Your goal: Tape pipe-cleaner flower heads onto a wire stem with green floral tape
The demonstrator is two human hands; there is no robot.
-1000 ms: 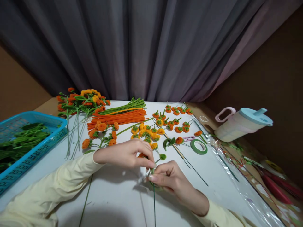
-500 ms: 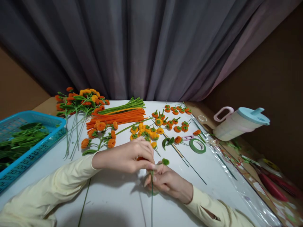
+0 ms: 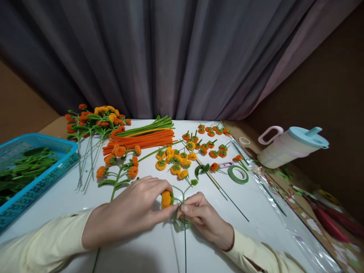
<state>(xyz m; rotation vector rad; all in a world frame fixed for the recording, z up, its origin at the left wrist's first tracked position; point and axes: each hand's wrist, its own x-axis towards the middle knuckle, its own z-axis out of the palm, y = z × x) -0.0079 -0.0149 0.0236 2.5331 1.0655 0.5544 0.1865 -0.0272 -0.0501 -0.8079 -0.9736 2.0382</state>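
My left hand and my right hand meet at the front of the white table. Both pinch a thin green wire stem that runs toward me. A small orange pipe-cleaner pumpkin sits on the stem by my left fingertips. A green curled tip sticks up just beyond the hands. My right hand's fingers are curled on the stem, with something green under them that I cannot make out.
Several loose orange pumpkins, finished stems and a bunch lie behind. Orange and green pipe cleaners lie at centre back. A blue basket of green pieces stands left. Green tape roll and a lidded jug are right.
My left hand has drawn back toward me and lower, and the orange pumpkin now shows at its fingertips. My right hand stays on the stem, shifted slightly.
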